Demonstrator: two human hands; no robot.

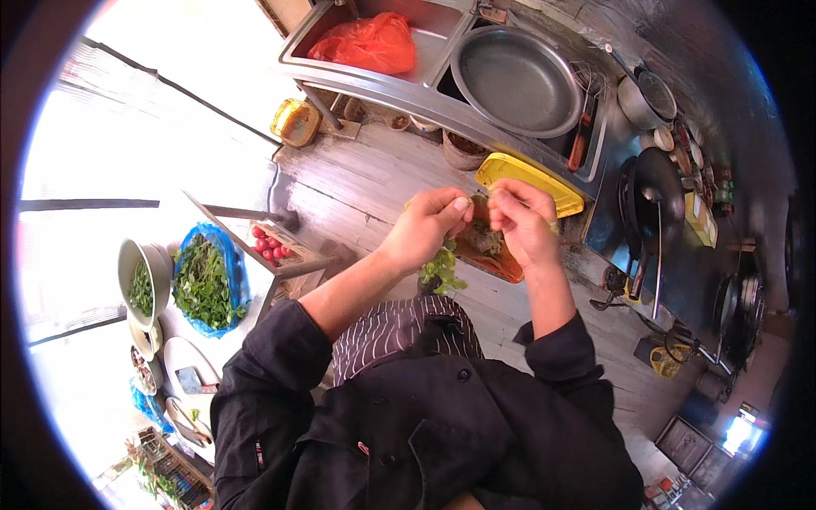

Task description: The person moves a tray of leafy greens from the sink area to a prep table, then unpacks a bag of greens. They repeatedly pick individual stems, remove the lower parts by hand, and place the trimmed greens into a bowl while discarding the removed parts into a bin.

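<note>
Strong daylight floods in from the left, blowing the white worktop (183, 212) out to glare. The right side, around the dark steel stove counter (680, 280), sits dim. Fisheye distortion bends straight edges near the black circular rim; the centre stays sharp.

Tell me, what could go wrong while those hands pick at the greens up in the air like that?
The left hand pinches a leafy sprig high above the wooden floor, with no bowl directly beneath, so loose leaves might drop and get dirty. The right hand pulls at the stem close by; a hard tug could snap off good leaves along with the waste.
</note>
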